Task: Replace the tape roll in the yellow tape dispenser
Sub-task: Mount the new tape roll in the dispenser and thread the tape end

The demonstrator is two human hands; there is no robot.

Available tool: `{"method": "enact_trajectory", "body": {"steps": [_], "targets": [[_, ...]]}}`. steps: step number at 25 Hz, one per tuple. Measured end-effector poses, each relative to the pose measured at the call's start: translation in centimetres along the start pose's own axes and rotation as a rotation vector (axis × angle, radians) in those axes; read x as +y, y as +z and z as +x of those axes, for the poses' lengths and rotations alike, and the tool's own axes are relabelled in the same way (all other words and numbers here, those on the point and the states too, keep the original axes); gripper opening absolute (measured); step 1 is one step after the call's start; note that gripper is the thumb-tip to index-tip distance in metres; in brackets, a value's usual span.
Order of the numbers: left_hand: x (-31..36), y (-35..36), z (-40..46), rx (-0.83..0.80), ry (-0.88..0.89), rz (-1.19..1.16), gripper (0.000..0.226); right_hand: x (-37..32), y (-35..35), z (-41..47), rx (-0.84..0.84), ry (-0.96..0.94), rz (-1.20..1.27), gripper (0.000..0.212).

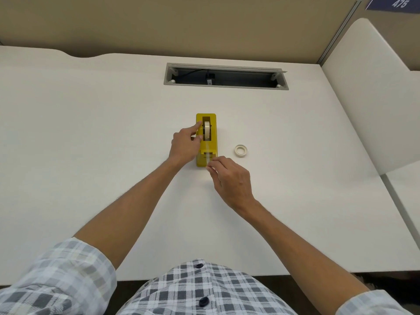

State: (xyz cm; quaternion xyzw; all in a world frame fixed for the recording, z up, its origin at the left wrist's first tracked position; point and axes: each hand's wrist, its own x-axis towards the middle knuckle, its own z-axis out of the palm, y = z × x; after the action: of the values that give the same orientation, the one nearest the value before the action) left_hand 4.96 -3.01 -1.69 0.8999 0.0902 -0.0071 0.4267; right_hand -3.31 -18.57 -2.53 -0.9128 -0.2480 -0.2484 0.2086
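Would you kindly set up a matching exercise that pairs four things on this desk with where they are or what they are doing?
Things:
1. left hand
2. right hand
3. loose tape roll
4. mounted tape roll

States:
A. lies flat on the desk, right of the yellow dispenser
B. pinches the tape strip at the dispenser's near end
C. sits upright in the dispenser's well
D. steadies the dispenser's side

Pairs: 1-D, 2-B, 3-A, 4-C

Person wears a grey-and-white checked cotton shirt [204,289] with dark round buttons [203,301] down the front. Both sleeves [68,276] rolled well back from each grip, forearms bare. No watch, rings or gloves.
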Motion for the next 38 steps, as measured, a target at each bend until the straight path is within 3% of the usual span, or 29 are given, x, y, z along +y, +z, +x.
{"method": "enact_trajectory", "body": {"steps": [14, 20, 23, 26, 30, 38], "targets": [[-0.3, 0.0, 0.1, -0.011, 0.011, -0.043, 0.045, 0.6, 1.0, -0.6, -0.029, -0.001, -0.007, 0.009], [-0.9, -0.2, 0.0, -0.106, 0.037, -0.024, 0.048, 1.0, 2.2, -0.7, -0.057, 0.017, -0.011, 0.008], [-1.4, 0.1, -1.3, 0.035, 0.129, 0.044, 0.047, 1.2, 2.6, -0.4, -0.05, 0.013, -0.031, 0.003], [-1.5, 0.8, -3.4, 0.193, 0.272, 0.06, 0.029, 1.2, 2.9, -0.3, -0.041, -0.007, -0.061, 0.004], [-1.6, 1.3, -5.0, 0.151, 0.275, 0.026, 0.024, 1.6, 3.5, -0.3, -0.004, -0.012, -0.127, 0.005], [-2.7, 0.9, -4.6, -0.002, 0.301, -0.054, 0.036, 2.3, 4.2, -0.7, -0.011, -0.068, -0.15, 0.014]]}}
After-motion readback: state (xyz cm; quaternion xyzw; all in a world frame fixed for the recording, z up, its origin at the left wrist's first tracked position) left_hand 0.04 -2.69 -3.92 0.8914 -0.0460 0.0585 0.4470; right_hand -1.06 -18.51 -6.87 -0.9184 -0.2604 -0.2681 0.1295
